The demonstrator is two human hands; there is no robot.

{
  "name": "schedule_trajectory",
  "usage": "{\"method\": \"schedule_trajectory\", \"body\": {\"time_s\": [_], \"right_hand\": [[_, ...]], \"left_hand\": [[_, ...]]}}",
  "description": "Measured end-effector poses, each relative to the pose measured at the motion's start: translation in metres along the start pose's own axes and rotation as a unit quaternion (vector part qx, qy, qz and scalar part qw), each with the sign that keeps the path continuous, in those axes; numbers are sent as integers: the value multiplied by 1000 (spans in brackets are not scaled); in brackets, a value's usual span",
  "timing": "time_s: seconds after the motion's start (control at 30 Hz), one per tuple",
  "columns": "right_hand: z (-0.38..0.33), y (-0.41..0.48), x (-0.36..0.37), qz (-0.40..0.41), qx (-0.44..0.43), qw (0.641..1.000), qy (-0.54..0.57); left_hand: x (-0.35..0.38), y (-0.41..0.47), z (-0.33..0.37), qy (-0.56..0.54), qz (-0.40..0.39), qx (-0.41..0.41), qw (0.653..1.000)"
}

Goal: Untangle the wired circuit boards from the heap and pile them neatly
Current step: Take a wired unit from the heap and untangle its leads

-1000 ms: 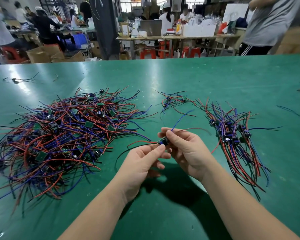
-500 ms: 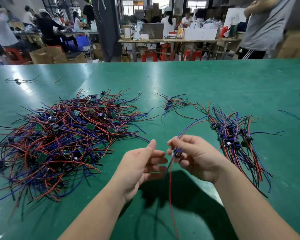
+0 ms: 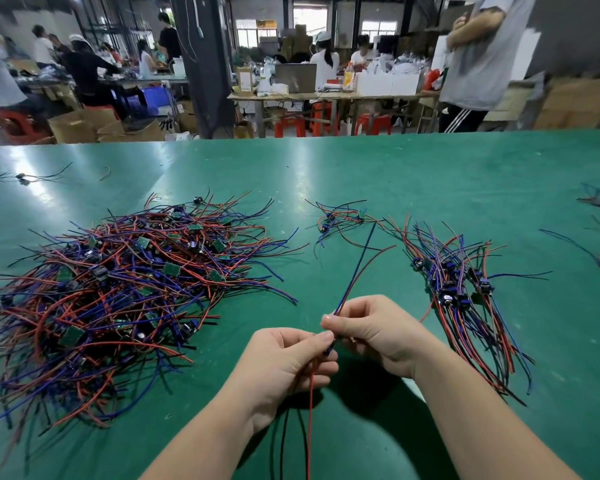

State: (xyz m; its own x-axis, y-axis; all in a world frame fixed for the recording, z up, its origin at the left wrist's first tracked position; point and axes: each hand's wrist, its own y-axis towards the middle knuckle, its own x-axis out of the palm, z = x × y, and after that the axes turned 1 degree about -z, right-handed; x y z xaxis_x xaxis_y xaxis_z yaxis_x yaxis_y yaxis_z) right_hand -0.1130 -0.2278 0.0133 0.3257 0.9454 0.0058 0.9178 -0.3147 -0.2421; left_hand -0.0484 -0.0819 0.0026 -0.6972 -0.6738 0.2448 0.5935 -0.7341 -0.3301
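— Any writing to read?

— Only a yellow sign (image 3: 266, 23) on the far wall at twelve o'clock, and its letters are too blurred to make out. The print on the little green boards is too small to read.

— What are the hands doing?

— Both are closed on one wired board (image 3: 330, 348), held over the green table (image 3: 430, 174), low in the middle of the view. The left hand (image 3: 284, 370) pinches it between thumb and forefinger, the other fingers curled under. The right hand (image 3: 378, 332) meets it fingertip to fingertip and pinches the same piece from the three o'clock side, fingers curled.

— Can you see the board itself?

— Barely. Only a dark blue sliver shows between the fingertips. Its wires show better: a blue and red pair (image 3: 346, 292) rises from the right hand toward one o'clock, and a hanging red wire (image 3: 310, 427) drops with black ones from the left hand toward six o'clock.

— And the rest?

— The tangled heap (image 3: 118, 289) lies at nine to ten o'clock from the hands, close by but not touching them. The neat pile (image 3: 465, 306), its wires lying roughly the same way, sits at two to three o'clock, near the right wrist. A small cluster (image 3: 340, 220) of a few boards lies at twelve o'clock, between heap and pile.
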Motion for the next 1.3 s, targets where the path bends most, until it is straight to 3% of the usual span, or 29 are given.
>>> {"method": "schedule_trajectory", "body": {"time_s": [0.1,0.2,0.43,0.5,0.6,0.67,0.77,0.87,1.07,1.3], "right_hand": [[-2,2,-5,57,-8,998,2],[-7,4,-22,153,-14,983,97],[-9,3,-67,336,-57,895,289],[-8,2,-75,366,-79,870,322],[-9,2,-72,407,-97,858,298],[-12,0,-55,386,-104,887,232],[-12,-3,-13,229,-149,958,90],[-4,-6,24,103,-199,974,-39],[0,-4,24,162,-226,956,-99],[2,-3,23,169,-223,960,-28]], "left_hand": [[-1,0,2,12,-24,-13,1000],[-2,-2,2,39,-48,-22,998],[-4,-9,-2,103,-128,-40,986],[-2,-10,-3,96,-118,-25,988],[1,-3,-2,29,-29,13,999],[0,4,1,-31,41,41,998],[-5,9,1,-82,100,91,987],[-6,9,1,-63,129,157,977],[-5,7,-3,79,83,262,958],[-5,7,-5,71,52,265,960]]}}
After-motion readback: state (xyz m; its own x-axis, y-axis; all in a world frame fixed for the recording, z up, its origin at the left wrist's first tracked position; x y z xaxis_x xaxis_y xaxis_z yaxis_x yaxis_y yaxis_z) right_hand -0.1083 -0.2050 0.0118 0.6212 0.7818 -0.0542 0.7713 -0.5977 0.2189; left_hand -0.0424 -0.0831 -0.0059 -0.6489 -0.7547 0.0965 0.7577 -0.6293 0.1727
